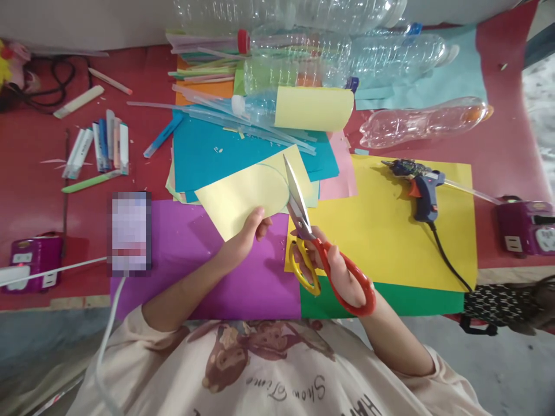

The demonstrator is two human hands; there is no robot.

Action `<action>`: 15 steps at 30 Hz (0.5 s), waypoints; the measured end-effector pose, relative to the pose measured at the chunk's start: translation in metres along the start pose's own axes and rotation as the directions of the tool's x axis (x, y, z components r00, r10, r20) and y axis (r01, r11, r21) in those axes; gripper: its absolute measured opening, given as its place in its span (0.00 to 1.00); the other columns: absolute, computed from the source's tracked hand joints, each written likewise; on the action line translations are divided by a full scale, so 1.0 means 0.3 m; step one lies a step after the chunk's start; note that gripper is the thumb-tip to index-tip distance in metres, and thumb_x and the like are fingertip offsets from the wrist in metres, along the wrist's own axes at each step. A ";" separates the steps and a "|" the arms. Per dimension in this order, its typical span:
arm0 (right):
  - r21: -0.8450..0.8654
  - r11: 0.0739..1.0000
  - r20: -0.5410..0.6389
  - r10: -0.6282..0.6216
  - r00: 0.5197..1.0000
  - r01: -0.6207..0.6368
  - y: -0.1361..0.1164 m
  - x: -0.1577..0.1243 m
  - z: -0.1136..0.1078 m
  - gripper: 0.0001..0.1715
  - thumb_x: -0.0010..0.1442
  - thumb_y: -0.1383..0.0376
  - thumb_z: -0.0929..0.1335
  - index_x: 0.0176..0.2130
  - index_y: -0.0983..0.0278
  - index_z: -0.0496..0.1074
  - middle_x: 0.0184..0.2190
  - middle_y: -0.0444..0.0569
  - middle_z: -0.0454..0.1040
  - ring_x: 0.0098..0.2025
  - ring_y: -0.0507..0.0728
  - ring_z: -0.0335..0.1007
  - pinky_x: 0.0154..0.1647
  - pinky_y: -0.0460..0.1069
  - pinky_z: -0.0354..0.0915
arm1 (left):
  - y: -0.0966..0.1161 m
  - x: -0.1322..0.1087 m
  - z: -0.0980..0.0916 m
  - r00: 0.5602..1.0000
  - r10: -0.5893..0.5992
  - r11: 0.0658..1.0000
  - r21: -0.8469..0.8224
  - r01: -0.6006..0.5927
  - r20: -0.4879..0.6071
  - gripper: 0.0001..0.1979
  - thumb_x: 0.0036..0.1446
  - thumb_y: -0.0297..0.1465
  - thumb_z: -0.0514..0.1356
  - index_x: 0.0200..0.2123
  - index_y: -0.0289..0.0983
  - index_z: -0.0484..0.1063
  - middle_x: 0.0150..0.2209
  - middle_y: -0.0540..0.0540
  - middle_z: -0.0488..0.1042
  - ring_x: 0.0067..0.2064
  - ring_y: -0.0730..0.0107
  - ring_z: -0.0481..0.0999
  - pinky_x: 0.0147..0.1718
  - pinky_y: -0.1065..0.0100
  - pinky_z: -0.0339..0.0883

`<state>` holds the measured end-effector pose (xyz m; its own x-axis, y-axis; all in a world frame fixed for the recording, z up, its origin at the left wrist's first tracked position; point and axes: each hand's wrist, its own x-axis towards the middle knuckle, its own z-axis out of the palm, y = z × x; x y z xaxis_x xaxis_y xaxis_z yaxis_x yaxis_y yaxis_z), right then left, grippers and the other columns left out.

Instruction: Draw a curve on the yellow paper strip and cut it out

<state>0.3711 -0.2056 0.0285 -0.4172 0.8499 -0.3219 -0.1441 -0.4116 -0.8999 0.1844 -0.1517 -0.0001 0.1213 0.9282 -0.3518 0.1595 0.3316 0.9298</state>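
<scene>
My left hand (254, 226) pinches the lower edge of a pale yellow sheet of paper (236, 193), thumb on top. A thin curved line is drawn on the sheet. In my right hand (336, 266) is a pair of scissors (299, 214) with one red and one yellow handle loop. Their blades point up and away from me, lying at the sheet's right part, where the drawn curve runs. One blade lies over the paper; whether the other is beneath it I cannot tell. Under both hands are purple paper (260, 283) and yellow paper (373, 231).
Clear plastic bottles (299, 52) lie at the back, one wrapped in yellow paper (314, 108). A glue gun (422, 185) rests at right, its cord running to the front edge. Several markers (102, 141) and a phone (130, 231) with a cable are at left. Glue sticks (260, 130) lie on blue paper.
</scene>
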 end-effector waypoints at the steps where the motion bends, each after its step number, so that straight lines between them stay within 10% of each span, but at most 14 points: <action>1: -0.002 1.000 -0.002 -0.005 1.000 0.005 -0.003 -0.001 0.000 0.33 0.59 0.34 0.57 0.39 0.59 0.61 0.28 0.41 0.61 0.20 0.47 0.52 0.20 0.47 0.56 | -0.002 0.000 -0.001 1.000 -0.001 1.000 -0.002 0.001 0.001 0.23 0.58 0.51 0.51 0.21 0.41 0.65 0.16 0.53 0.58 0.20 0.72 0.61 0.24 0.68 0.64; 15: -0.023 0.999 -0.025 0.030 0.999 -0.031 0.021 -0.018 -0.019 0.33 0.58 0.34 0.58 0.40 0.59 0.61 0.25 0.38 0.58 0.18 0.47 0.50 0.18 0.46 0.52 | -0.024 0.015 -0.015 0.999 0.019 1.000 -0.013 -0.018 0.049 0.23 0.60 0.50 0.50 0.23 0.40 0.68 0.17 0.52 0.61 0.20 0.72 0.63 0.24 0.69 0.63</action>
<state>0.3776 -0.2110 0.0230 -0.3992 0.8448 -0.3562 -0.1108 -0.4301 -0.8960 0.1793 -0.1492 -0.0078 0.1725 0.9247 -0.3392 0.1447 0.3169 0.9374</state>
